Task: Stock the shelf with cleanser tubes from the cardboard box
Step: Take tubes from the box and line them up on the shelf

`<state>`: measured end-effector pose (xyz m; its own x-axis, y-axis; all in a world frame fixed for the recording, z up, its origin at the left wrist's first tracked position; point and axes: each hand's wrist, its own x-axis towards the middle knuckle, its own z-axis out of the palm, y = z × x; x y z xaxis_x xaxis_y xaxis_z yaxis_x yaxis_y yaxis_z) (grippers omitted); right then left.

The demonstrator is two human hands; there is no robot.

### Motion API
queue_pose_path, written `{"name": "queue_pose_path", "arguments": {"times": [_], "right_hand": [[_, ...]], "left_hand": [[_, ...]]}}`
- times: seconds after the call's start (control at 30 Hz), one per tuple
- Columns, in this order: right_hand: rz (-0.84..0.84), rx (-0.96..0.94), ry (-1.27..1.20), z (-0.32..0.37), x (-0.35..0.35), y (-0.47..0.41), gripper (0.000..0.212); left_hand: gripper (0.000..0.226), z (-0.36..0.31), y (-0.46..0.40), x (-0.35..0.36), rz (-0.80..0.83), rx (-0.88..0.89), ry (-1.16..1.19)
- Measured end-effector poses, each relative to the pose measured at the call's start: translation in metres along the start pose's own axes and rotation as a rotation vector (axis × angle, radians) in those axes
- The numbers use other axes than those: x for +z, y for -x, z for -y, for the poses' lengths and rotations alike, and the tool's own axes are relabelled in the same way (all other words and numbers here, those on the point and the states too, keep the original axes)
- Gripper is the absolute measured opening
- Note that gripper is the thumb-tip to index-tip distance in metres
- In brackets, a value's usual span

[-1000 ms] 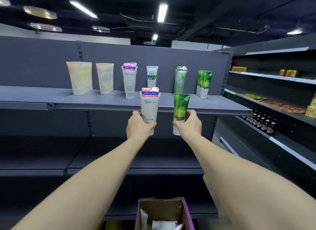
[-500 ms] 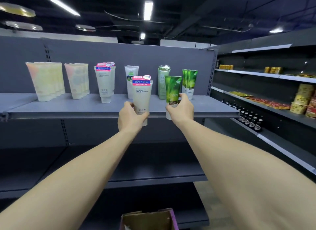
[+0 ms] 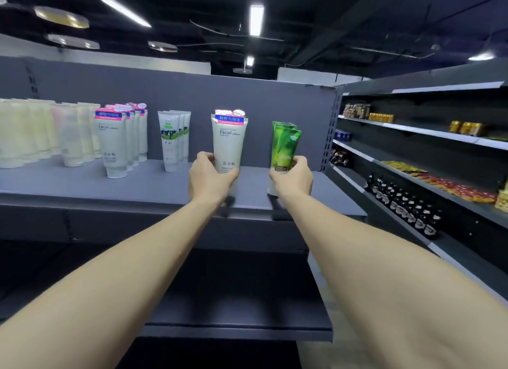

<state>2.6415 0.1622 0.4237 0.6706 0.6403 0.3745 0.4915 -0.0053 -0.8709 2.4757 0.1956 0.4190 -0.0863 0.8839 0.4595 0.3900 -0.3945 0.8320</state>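
Head view: my left hand [image 3: 210, 179] is wrapped around the lower part of a white plastic cleanser tube with a pink and blue header [image 3: 229, 140], held upright above the grey metal shelf board [image 3: 154, 186]. My right hand [image 3: 292, 179] curls round the bottom of a green plastic cleanser tube [image 3: 283, 149], also upright, with more green tubes lined up right behind it. My palms cover both caps, so I cannot tell whether either tube touches the board.

Between my two tubes the shelf board is bare, and its front edge runs just beneath my wrists. Toward the board's right end, past the green tube, a bare strip runs up to the perforated upright. Left of my white tube stands a short row of white tubes with a green and black picture [image 3: 171, 140]; further left a row of matching pink-topped white tubes [image 3: 115, 143] stands close to the front edge, then pale yellowish tubes [image 3: 35, 135], blurred and cut off by the frame.

The cardboard box is out of view. On the side shelves beyond the board's right end, small dark bottles [image 3: 406, 204] and packets are too blurred to read.
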Motion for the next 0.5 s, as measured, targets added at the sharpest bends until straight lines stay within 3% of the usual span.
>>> {"name": "queue_pose_path", "arguments": {"times": [0.5], "right_hand": [[0.009, -0.013, 0.013, -0.024, 0.024, -0.059, 0.049]], "left_hand": [[0.052, 0.013, -0.046, 0.049, -0.039, 0.013, -0.063]]}}
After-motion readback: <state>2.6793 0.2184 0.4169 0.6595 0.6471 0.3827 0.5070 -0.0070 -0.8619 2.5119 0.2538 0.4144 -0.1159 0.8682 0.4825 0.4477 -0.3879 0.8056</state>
